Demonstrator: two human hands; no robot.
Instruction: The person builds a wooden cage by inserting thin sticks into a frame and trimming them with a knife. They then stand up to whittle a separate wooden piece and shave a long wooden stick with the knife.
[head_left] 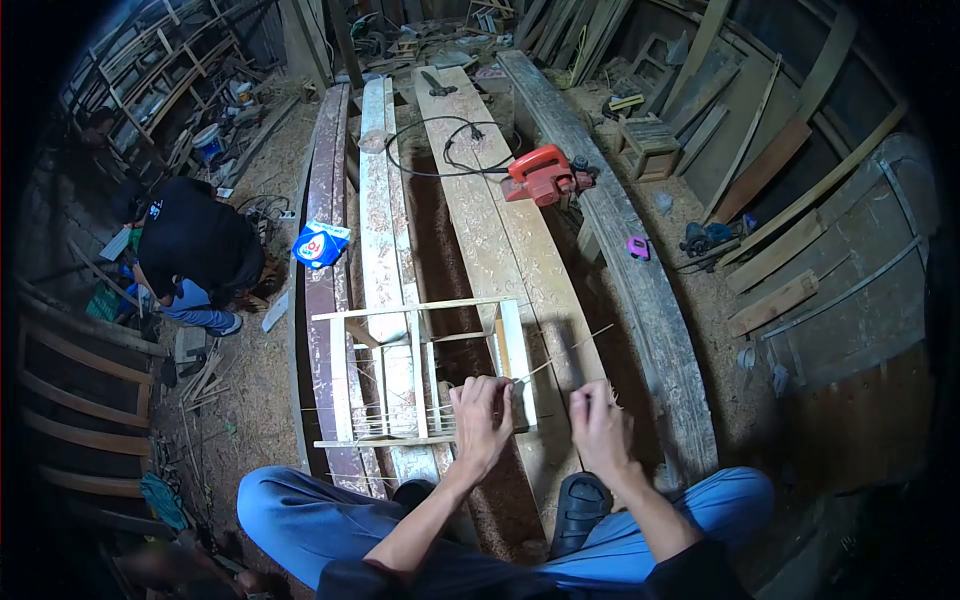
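A small pale wooden frame (pixel 417 303) lies across the boards, with several thin strips (pixel 390 418) strung across its near end. My left hand (pixel 480 420) is closed at the frame's near right corner. Its fingers pinch a thin strip (pixel 560 358) that sticks out to the upper right. To the right, my right hand (pixel 602 428) is closed round a dark, long tool (pixel 560 350), smeared by motion; its kind cannot be made out. The tool points up and away, over the light board.
Long boards (pixel 470 190) run away from me. On them lie a red power tool (pixel 540 178) with a black cord, a pink tape measure (pixel 637 248) and a blue packet (pixel 320 245). A person in black (pixel 195 240) crouches at left. Planks (pixel 780 280) lean at right.
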